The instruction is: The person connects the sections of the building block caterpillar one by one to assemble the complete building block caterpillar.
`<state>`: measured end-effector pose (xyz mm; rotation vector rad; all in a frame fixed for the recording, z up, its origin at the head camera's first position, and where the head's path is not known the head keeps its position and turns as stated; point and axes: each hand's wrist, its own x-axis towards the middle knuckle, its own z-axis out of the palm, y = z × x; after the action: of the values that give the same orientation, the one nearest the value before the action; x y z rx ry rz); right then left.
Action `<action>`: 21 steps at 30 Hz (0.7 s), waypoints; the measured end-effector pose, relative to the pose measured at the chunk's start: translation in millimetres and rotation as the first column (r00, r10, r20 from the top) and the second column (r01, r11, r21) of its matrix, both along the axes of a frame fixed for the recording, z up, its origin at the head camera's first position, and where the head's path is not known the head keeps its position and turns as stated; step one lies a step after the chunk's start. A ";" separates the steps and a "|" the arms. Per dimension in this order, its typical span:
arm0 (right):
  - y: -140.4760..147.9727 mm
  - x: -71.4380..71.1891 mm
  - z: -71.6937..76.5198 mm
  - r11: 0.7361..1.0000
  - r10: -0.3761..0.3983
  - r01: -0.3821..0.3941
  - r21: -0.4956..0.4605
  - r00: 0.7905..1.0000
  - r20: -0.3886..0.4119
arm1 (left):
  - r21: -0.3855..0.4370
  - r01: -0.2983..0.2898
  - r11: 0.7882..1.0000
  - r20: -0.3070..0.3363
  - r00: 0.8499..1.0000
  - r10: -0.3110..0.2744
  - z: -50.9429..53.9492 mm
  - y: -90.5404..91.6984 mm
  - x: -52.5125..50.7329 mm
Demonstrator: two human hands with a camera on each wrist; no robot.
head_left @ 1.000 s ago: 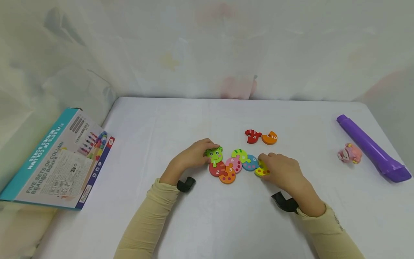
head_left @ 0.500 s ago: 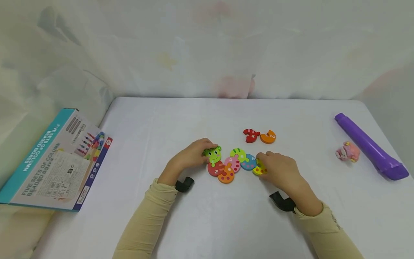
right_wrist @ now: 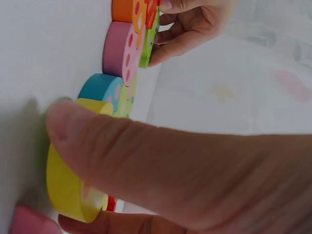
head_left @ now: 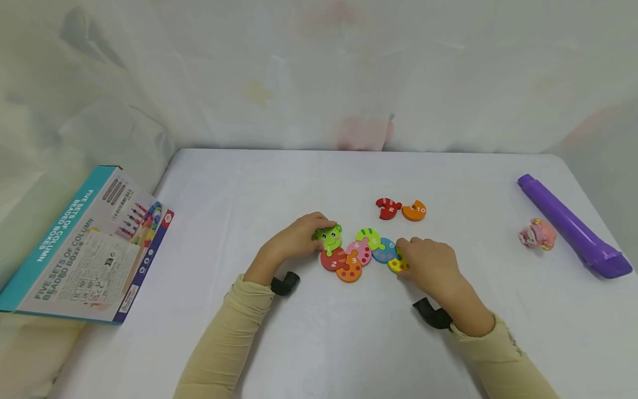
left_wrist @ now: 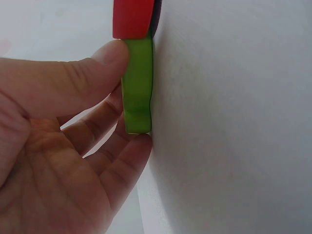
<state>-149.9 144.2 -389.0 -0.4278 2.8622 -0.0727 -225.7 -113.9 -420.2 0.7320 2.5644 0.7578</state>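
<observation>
In the head view a chain of wooden caterpillar puzzle pieces lies on the table. My left hand (head_left: pixel 298 237) grips the green caterpillar head piece (head_left: pixel 330 238) by its edge, thumb on one side and fingers on the other. From there run a red 2 piece (head_left: pixel 332 261), an orange 3 piece (head_left: pixel 350 270), a pink 4 piece (head_left: pixel 360 254), a light green 5 piece (head_left: pixel 368 237) and a blue 6 piece (head_left: pixel 382 252). Beside the blue one, my right hand (head_left: pixel 431 263) pinches a yellow piece (right_wrist: pixel 68 180), partly covered by the fingers. Whether yellow and blue interlock is hidden.
Behind the chain lie a red 8 piece (head_left: pixel 387 209) and an orange 10 piece (head_left: pixel 415 211). To the right are a small pink figurine (head_left: pixel 538 234) and a purple tube-like object (head_left: pixel 573 227). A beaded-toy box (head_left: pixel 94 249) leans at the left.
The right hand has shifted slightly left with the yellow piece, bringing it closer to the blue one. My left hand keeps its grip on the green head piece.
</observation>
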 end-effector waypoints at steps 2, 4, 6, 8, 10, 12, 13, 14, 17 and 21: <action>-1.1 -0.1 -1.0 1.000 -0.007 0.007 0.017 1.000 0.010 | 0.000 0.000 1.000 -0.002 1.000 0.000 -0.3 -0.1 0.0; -1.6 -0.6 -3.1 1.000 -0.014 0.013 0.025 1.000 0.013 | 0.001 -0.001 1.000 -0.002 1.000 0.001 -0.4 -0.2 0.2; -1.6 -1.4 -4.8 1.000 -0.015 0.015 0.025 1.000 0.007 | 0.003 -0.001 1.000 0.000 1.000 0.001 -0.4 -0.2 0.2; 0.4 -2.2 -5.8 1.000 -0.016 0.016 0.016 1.000 0.004 | 0.005 0.002 1.000 0.001 1.000 -0.002 -0.2 0.3 -0.1; 4.5 -3.5 -5.4 1.000 -0.022 0.022 -0.002 1.000 0.008 | 0.004 0.004 1.000 0.002 1.000 -0.004 -0.2 0.7 -0.4; 11.2 -5.1 -1.0 0.999 -0.045 0.046 -0.029 0.999 0.029 | 0.002 0.007 1.000 0.000 1.000 -0.007 -0.1 0.8 -0.5; 16.0 -5.9 2.2 0.997 -0.062 0.064 -0.045 0.997 0.040 | 0.002 0.008 1.000 -0.001 1.000 -0.008 0.0 0.9 -0.5; 21.7 -6.5 6.2 0.995 -0.080 0.083 -0.061 0.996 0.046 | 0.002 0.008 1.000 -0.001 1.000 -0.008 0.1 1.0 -0.6; 41.1 -7.3 20.4 0.983 -0.138 0.144 -0.111 0.989 0.060 | 0.005 0.011 1.000 -0.005 1.000 -0.011 0.3 0.8 -0.7; 65.1 -4.9 34.4 0.971 -0.170 0.173 -0.162 0.985 0.034 | 0.001 0.010 1.000 -0.004 1.000 -0.010 -0.7 -0.3 -1.3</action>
<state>-154.8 209.4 -354.5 -0.2069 2.8784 -0.3451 -227.0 -114.2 -421.0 0.7475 2.5620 0.7555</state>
